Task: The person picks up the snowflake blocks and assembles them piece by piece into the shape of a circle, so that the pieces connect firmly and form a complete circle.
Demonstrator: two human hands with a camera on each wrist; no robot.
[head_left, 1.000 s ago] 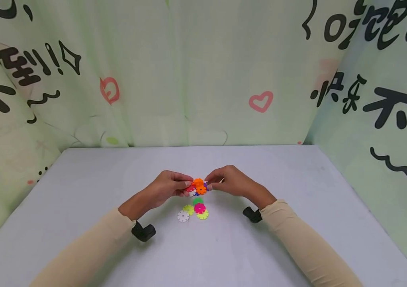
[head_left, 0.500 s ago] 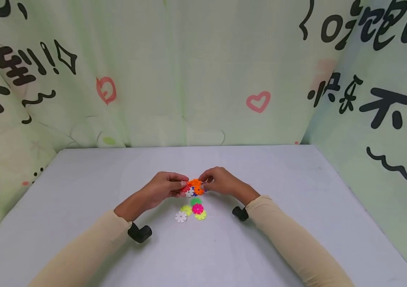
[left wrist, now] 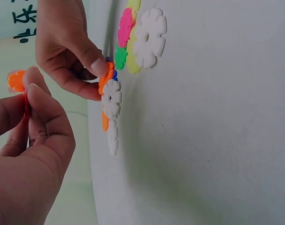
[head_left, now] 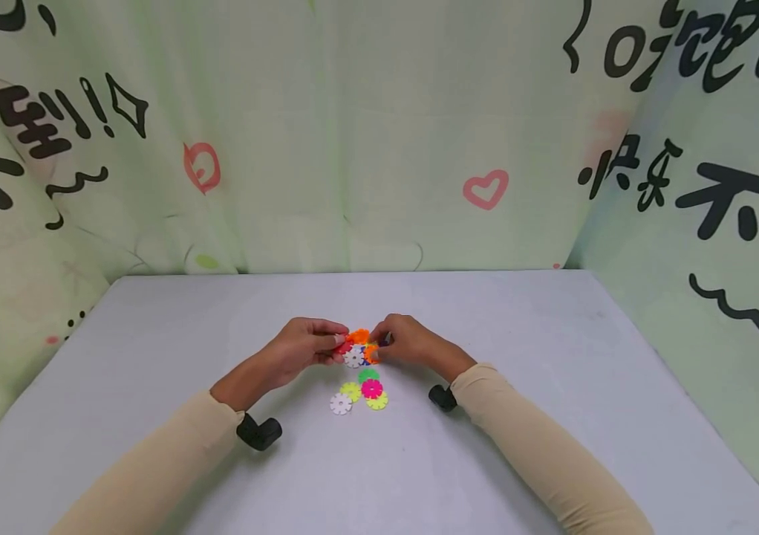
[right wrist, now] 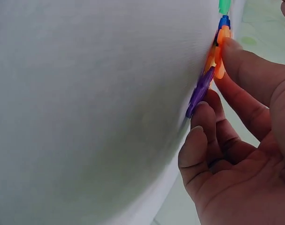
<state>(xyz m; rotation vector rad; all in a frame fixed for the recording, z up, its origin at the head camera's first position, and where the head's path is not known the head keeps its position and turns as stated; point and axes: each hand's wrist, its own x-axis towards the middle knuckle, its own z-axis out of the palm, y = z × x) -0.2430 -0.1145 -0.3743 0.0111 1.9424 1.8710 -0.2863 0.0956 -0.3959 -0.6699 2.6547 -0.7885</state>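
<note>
Both hands meet over the grey table (head_left: 553,416), around a small cluster of snowflake discs (head_left: 356,349). My left hand (head_left: 336,343) pinches a red disc (left wrist: 26,105) with an orange disc (left wrist: 15,80) attached. My right hand (head_left: 374,345) pinches another orange disc (left wrist: 106,77) joined to a white disc (left wrist: 111,97); a purple disc (right wrist: 201,91) lies under its fingers (right wrist: 245,65). In the left wrist view the two held parts look slightly apart. Loose discs lie just in front: green (head_left: 368,375), pink (head_left: 372,388), yellow-green (head_left: 351,390), yellow (head_left: 378,402), white (head_left: 341,403).
Pale green printed curtains (head_left: 366,148) close in the table at the back and both sides. Black wrist camera mounts (head_left: 259,432) hang under both sleeves. Bare table surface lies all around the hands and toward the front edge.
My right hand has shifted left toward the left hand, closing the gap around the disc cluster. The loose discs on the table have not moved.
</note>
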